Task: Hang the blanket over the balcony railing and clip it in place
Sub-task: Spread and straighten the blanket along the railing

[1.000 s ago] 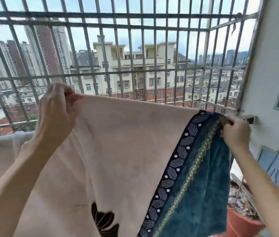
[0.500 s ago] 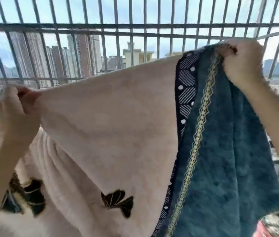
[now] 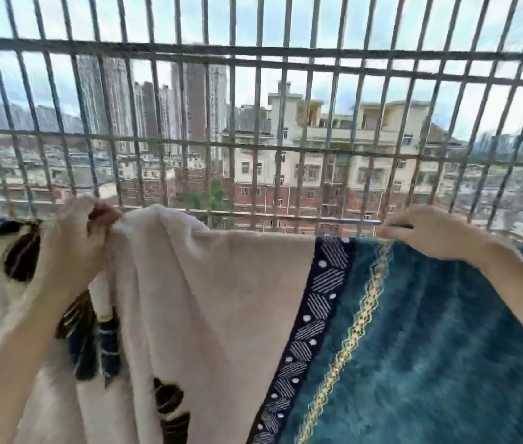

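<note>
Stretching between both hands, the cream-and-teal blanket (image 3: pixel 221 299) hangs with its top edge running left to right, parallel to the lower rail (image 3: pixel 305 218) of the balcony railing (image 3: pixel 253 56), just beyond the fingers (image 3: pixel 391 230). The left hand (image 3: pixel 71 245) grips a bunch of cream cloth; the right hand (image 3: pixel 433 233) pinches the teal border, seemingly nearer that rail.

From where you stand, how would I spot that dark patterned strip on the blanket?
Look below the metal balcony grille to the blanket held up before it. Between its cream part and its teal part a navy band slants down to the left. Unlike the yellow zigzag beside it, it is broad and carries white hatched blocks and dots.
</note>
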Demonstrator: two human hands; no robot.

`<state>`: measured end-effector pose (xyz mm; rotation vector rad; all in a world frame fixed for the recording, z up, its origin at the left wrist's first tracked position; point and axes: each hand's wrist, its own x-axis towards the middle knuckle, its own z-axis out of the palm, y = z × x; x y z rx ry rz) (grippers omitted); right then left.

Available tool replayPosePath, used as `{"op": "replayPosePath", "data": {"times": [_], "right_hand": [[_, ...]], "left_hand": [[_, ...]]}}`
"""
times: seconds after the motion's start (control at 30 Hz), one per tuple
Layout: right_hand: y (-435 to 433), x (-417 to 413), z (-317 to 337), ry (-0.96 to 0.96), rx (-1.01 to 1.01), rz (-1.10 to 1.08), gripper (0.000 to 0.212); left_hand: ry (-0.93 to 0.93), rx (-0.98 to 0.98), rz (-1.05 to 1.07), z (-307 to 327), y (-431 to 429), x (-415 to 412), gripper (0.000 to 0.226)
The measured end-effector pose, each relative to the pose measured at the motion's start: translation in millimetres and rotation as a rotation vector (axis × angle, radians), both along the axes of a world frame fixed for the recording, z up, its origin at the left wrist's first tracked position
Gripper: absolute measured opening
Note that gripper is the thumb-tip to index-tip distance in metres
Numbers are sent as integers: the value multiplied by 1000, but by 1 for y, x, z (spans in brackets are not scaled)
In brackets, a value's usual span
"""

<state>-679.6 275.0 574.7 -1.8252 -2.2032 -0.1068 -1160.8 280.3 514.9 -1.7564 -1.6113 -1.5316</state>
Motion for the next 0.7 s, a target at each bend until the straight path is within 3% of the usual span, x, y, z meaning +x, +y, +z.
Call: {"op": "replayPosePath", "data": {"times": [0.1,0.23,0.37,0.5,0.63,0.7], "right_hand": [[-16,-10,-2,136,91,6,41],[-21,-34,-11,149,237,3,22],[-25,-58,-26,358,302,13,48],[-27,-110,-38,264,346,100,40],[-39,-174,-48,163,473,153,62],[-43,-197,-58,240,542,175,45]], "left_hand": [[33,-20,-63,0,-1,-17,9],[52,-44,-133,-3,-10,-40,15],[164,-126,-131,-2,-4,-88,17],[160,-191,-207,9,2,-104,22],[248,-148,-143,15,1,-92,13],[287,-122,-64,7,-8,-86,7]]}}
